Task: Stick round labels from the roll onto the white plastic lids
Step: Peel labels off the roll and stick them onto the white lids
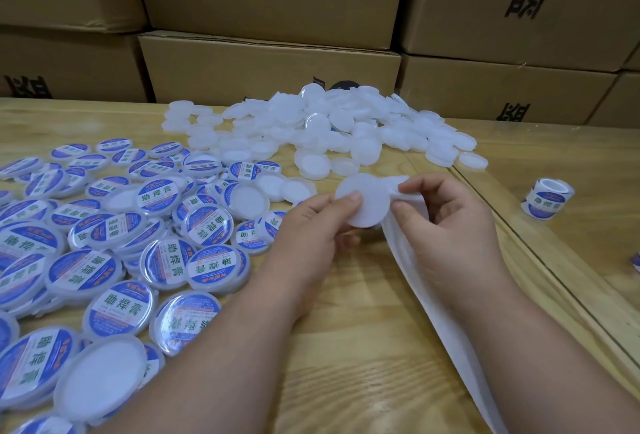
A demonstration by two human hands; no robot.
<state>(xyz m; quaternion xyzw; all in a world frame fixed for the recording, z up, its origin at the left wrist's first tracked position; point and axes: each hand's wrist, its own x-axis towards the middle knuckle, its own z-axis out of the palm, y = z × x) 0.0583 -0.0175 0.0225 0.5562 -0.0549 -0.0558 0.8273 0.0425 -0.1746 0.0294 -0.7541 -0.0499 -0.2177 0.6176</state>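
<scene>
White plastic dominates the head view, the only view supplied. The left hand (311, 222) pinches a round white disc (363, 200) between thumb and fingers, closed firmly on its near-left edge; whether this is a bare lid or a label seen from its back cannot be told. The right hand (446, 215) is closed on the white backing strip (436, 295) just right of that disc, thumb and forefinger nipping the strip's top end, which touches the disc. The strip trails from this grip toward the viewer, along the wooden table (363, 347).

Beyond the grip lies the heap of unlabelled lids (329, 129); left of it, well apart, the labelled lids (104, 243) spread out. The label roll (547, 201) stands right of the right hand, apart.

Risk assessment: with both grips so close, the label could fold onto itself or land off-centre, likely from uneven peeling. The slack strip may also snag on the forearm.
</scene>
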